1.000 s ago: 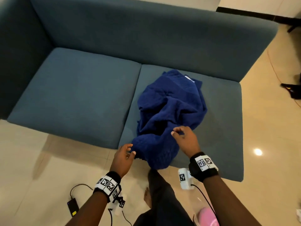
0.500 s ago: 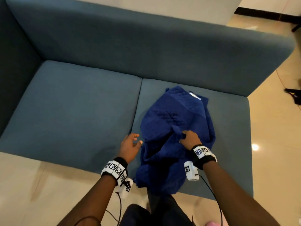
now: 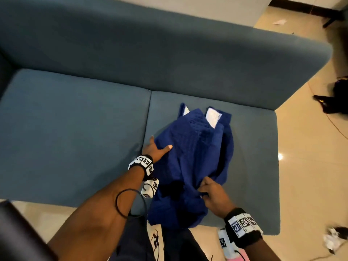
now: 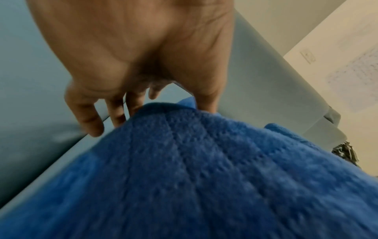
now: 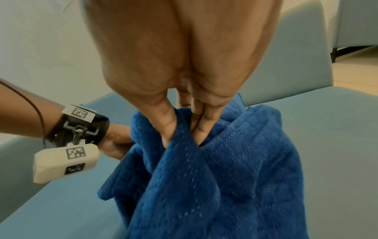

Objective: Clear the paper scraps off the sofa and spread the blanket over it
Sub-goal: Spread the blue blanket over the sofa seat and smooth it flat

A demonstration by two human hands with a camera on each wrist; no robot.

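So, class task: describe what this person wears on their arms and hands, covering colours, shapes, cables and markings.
Both forearms are bare, with no sleeves. Each wrist carries a black strap topped with white square tags printed in black-and-white coded patterns. A small white box bearing the same codes hangs under each strap. A thin black cable loops by the left forearm. The left hand and right hand are gloveless.

Left hand (image 3: pixel 153 150) now onto blanket (image 3: pixel 195 157); two white patches newly exposed.

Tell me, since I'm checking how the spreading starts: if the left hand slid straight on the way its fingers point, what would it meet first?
The left hand lies at the blanket's left edge, fingers pointing toward the sofa's backrest. Going on, it would probably meet only bare seat cushion, then the backrest; depth is unclear.
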